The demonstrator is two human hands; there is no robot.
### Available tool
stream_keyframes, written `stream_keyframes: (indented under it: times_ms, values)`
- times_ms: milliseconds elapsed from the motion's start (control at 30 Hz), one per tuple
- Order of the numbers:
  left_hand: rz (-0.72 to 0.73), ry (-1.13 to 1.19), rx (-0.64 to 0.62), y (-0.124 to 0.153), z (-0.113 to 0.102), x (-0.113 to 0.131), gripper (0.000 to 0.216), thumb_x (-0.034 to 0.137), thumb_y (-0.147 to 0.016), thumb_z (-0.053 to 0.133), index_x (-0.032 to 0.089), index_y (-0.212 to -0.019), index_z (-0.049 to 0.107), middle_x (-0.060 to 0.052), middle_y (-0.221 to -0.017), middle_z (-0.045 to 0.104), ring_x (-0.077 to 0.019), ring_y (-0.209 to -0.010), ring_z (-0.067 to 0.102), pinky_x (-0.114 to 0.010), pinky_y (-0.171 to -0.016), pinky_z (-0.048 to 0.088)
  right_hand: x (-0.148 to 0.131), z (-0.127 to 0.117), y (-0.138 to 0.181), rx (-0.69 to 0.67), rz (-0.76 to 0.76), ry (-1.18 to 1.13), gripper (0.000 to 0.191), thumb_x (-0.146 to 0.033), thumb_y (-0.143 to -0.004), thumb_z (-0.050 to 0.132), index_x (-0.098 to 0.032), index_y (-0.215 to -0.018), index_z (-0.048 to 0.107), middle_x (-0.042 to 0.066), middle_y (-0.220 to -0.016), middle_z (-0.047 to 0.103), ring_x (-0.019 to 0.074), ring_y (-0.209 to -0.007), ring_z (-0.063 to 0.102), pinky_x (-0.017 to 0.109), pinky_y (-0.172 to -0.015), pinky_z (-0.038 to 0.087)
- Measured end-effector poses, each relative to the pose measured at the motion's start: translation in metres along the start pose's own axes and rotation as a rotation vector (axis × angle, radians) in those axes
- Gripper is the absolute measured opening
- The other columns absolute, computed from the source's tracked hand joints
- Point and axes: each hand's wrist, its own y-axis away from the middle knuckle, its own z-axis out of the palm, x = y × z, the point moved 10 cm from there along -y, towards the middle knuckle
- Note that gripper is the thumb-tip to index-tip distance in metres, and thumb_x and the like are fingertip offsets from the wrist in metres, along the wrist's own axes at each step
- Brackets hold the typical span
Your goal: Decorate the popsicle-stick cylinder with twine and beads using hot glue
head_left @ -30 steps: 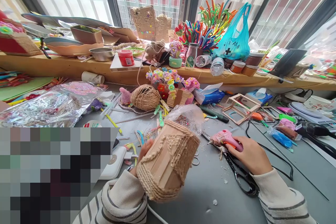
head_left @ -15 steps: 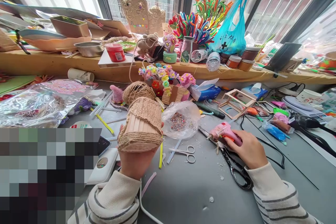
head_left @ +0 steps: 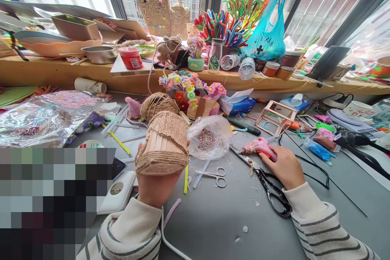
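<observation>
My left hand (head_left: 158, 189) cups a wooden-slat pot (head_left: 166, 144) from beneath, its base tilted toward me. Twine wraps the pot's base and upper part; a strip of pale slats shows bare between. My right hand (head_left: 284, 166) is closed around the handle of a pink hot glue gun (head_left: 258, 146). The gun lies low over the table, its nozzle pointing left, beside large black-handled scissors (head_left: 274, 195). Between my hands are small silver scissors (head_left: 216, 176) and a clear bag of beads (head_left: 207, 140). A ball of twine (head_left: 160, 106) sits right behind the pot.
Pipe-cleaner flowers (head_left: 185, 85), a blue tissue pack (head_left: 239, 103) and a small wooden frame (head_left: 276, 118) stand farther back. A white device (head_left: 117, 193) and a white cable (head_left: 167, 237) lie near my left arm. Jars and craft materials crowd the ledge (head_left: 195, 79).
My right hand and the glue gun have shifted slightly away from me and left. The left hand keeps the pot in nearly the same pose. The whole view has shifted a little.
</observation>
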Motion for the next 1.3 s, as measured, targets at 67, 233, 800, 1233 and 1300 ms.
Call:
stream_keyframes:
  times_ms: [67,233,800,1233,1300]
  values:
    - [0.000,-0.006,0.010,0.001,0.000,0.000,0.059,0.057,-0.085,0.026,0.018,-0.116,0.058,-0.015,-0.084,0.069,-0.0213,-0.066,0.064,-0.032,-0.058,0.053,0.000,0.000,-0.001,-0.007,-0.004,-0.010,0.059,-0.062,-0.078,0.034,-0.014,-0.091,0.065,0.013,-0.088,0.066,0.0264,-0.080,0.056,0.038,-0.073,0.043]
    - [0.007,-0.011,0.013,0.003,0.002,0.001,0.058,0.057,-0.084,0.030,0.018,-0.118,0.057,-0.013,-0.083,0.069,-0.0218,-0.064,0.063,-0.033,-0.054,0.052,-0.011,-0.018,0.000,0.008,-0.027,-0.048,0.063,-0.063,-0.078,0.035,-0.010,-0.097,0.064,0.017,-0.091,0.066,0.0291,-0.083,0.055,0.044,-0.077,0.043]
    - [-0.042,0.026,0.116,0.002,-0.006,-0.002,0.056,0.056,-0.084,0.027,0.025,-0.116,0.060,-0.012,-0.084,0.073,-0.0251,-0.070,0.066,-0.036,-0.060,0.052,-0.215,0.037,-0.034,-0.638,-0.382,-0.013,0.028,-0.030,-0.089,0.047,-0.020,-0.114,0.056,0.006,-0.107,0.062,0.0169,-0.095,0.060,0.037,-0.081,0.049]
    - [-0.042,-0.006,0.143,0.003,-0.007,-0.003,0.059,0.057,-0.084,0.026,0.023,-0.117,0.060,-0.015,-0.086,0.073,-0.0268,-0.069,0.066,-0.037,-0.057,0.052,-0.206,0.043,-0.042,-0.640,-0.398,0.052,0.032,-0.036,-0.087,0.050,-0.018,-0.114,0.053,0.007,-0.112,0.057,0.0167,-0.095,0.058,0.039,-0.082,0.050]
    - [-0.040,-0.020,0.142,0.003,-0.007,-0.003,0.058,0.057,-0.083,0.027,0.023,-0.116,0.061,-0.014,-0.084,0.073,-0.0263,-0.067,0.066,-0.037,-0.057,0.052,-0.208,0.046,-0.043,-0.612,-0.394,0.059,0.033,-0.036,-0.088,0.050,-0.018,-0.115,0.053,0.007,-0.112,0.058,0.0166,-0.095,0.058,0.039,-0.081,0.050]
